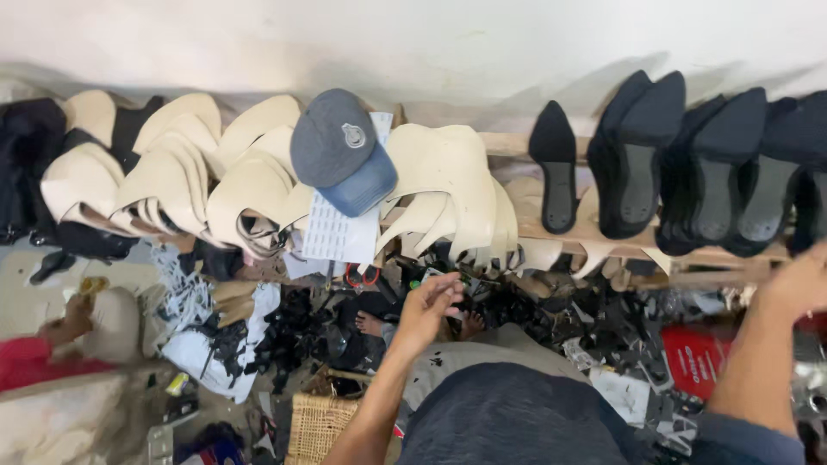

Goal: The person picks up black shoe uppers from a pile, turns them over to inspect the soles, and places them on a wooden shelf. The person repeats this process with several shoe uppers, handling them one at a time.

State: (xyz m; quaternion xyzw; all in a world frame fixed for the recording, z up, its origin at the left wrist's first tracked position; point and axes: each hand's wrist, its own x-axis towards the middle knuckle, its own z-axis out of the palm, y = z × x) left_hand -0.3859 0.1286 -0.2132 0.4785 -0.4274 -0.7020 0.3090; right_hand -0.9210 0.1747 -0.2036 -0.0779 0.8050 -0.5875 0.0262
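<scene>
Below the wooden rack (517, 231) of cream uppers (448, 185), the left hand (426, 308) reaches, fingers half curled, nothing visibly held, toward black scraps (301, 331); the right hand (797, 280), far right near black shoes (642, 155), grip hidden, cannot tell

Wooden rack (594, 234): cream shoe uppers (448, 185), black shoes (680, 164), grey cap (340, 151), paper sheet (340, 232). Floor (52, 293): black scraps (293, 331).
</scene>
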